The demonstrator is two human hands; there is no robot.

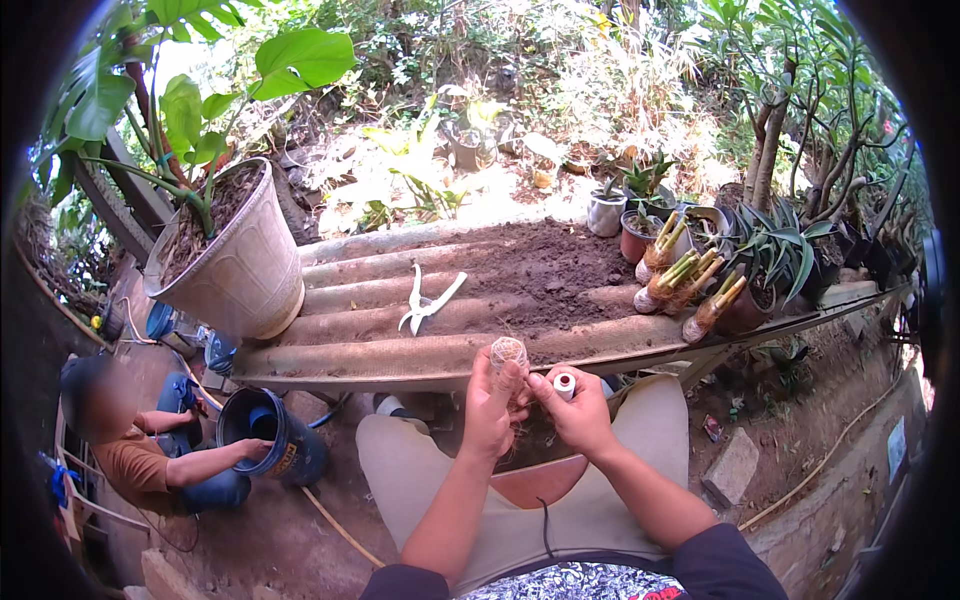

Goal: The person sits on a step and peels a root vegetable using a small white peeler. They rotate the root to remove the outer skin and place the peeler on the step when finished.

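Observation:
My left hand (489,412) grips a small root bundle with a rounded end wrapped in crisscrossed thread (508,352). Loose fibres hang beneath the fingers. Close beside it, my right hand (585,416) holds a spool of white thread (564,386), its end facing up. Both hands are above my lap, at the near edge of a corrugated bench top (375,356). Beyond them, white pruning shears (426,301) lie with their handles spread. Several cut stem pieces with wrapped, fibrous bases (667,289) rest at the bench's right.
Loose soil (555,270) covers part of the bench. A large potted monstera (232,255) stands at the left; small potted plants (641,225) line the right. Lower left, a crouching person (150,457) has a hand at a dark bucket (292,450). A stone block (731,466) lies on the ground.

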